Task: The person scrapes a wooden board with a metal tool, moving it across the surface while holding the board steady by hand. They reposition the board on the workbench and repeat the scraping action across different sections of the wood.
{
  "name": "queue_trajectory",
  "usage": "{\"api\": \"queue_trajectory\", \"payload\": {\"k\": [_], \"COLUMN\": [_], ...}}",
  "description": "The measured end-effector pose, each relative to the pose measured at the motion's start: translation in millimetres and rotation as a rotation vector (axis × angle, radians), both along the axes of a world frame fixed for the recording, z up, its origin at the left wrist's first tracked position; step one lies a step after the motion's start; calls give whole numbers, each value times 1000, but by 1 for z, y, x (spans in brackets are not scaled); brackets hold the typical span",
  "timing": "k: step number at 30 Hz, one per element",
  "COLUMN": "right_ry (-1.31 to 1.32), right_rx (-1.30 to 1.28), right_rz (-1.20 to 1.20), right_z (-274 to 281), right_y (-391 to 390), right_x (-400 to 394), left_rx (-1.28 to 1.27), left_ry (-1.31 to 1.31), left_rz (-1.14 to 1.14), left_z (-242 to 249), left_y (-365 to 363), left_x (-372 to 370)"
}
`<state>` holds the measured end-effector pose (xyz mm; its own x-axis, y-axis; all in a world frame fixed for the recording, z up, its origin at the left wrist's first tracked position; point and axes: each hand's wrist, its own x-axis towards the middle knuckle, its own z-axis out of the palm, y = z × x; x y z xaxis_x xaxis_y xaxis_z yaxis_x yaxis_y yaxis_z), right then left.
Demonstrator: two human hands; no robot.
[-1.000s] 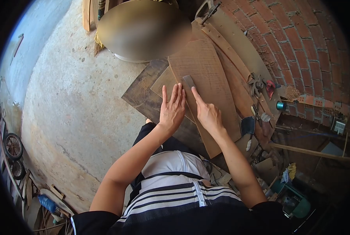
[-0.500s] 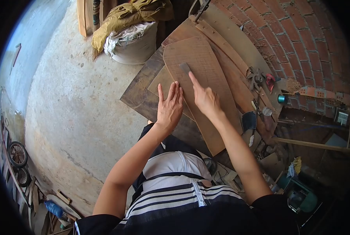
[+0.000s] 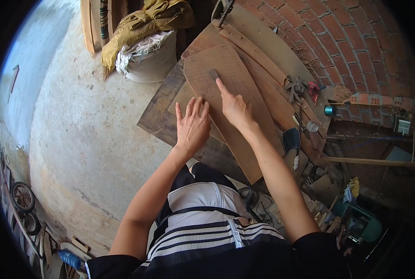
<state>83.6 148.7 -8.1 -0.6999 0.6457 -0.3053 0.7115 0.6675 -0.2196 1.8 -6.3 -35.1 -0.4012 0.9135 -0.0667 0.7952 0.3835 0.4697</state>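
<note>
A long brown wooden board with a rounded far end lies slantwise on other boards in front of me. My right hand is closed around a flat metal scraper, its index finger stretched along the blade, which rests on the board near the rounded end. The tool's handle is hidden in my palm. At the board's left edge lies my left hand, fingers spread and fingertips on the edge, holding nothing. Beneath it a thinner, lighter board sticks out.
A white sack with yellow cloth stands at the far left of the boards. Several tools and a teal spool lie on the right, by a brick wall. A green machine is at lower right.
The whole view has shifted slightly, with the boards and sack a little further left. My left hand's fingers have spread and bent more. My right hand still holds the scraper.
</note>
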Motion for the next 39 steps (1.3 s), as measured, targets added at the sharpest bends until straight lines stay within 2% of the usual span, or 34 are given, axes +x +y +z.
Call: {"api": "queue_trajectory", "payload": {"k": [2, 4, 6, 9, 15, 17, 19, 22, 24, 26, 29, 35, 39], "right_ry": [-86, -117, -157, -149, 41, 103, 81, 198, 119, 135, 111, 199, 174], "right_rx": [-15, -48, -74, -103, 8, 9, -19, 96, 72, 56, -4, 96, 96], "right_rz": [-11, -28, -39, -35, 11, 4, -1, 85, 63, 82, 53, 4, 3], "right_z": [8, 20, 28, 27, -16, -20, -9, -11, -1, 2, 5, -22, -14], "right_y": [-25, -50, -63, -43, 46, 51, 43, 9, -19, -31, -29, 48, 37], "right_x": [41, 80, 95, 72, -31, -32, -15, 59, 111, 139, 130, 25, 39], "left_rx": [39, 81, -21, 0, 29, -6, 26, 70, -77, -100, -132, -157, -144], "left_ry": [56, 8, 5, 23, 32, 32, 14, -36, -61, -91, -93, -72, -58], "left_rz": [76, 268, 242, 241, 265, 270, 289, 322, 240, 248, 216, 219, 195], "left_z": [-16, -28, -31, -36, -43, -42, -40, -32, -29, -22, -19, -13, -12], "left_y": [11, 21, 24, 24, 24, 26, 26, 32, 36, 39, 41, 41, 42], "left_x": [-6, -16, -19, -19, -15, -14, -13, -18, -22, -25, -27, -25, -26]}}
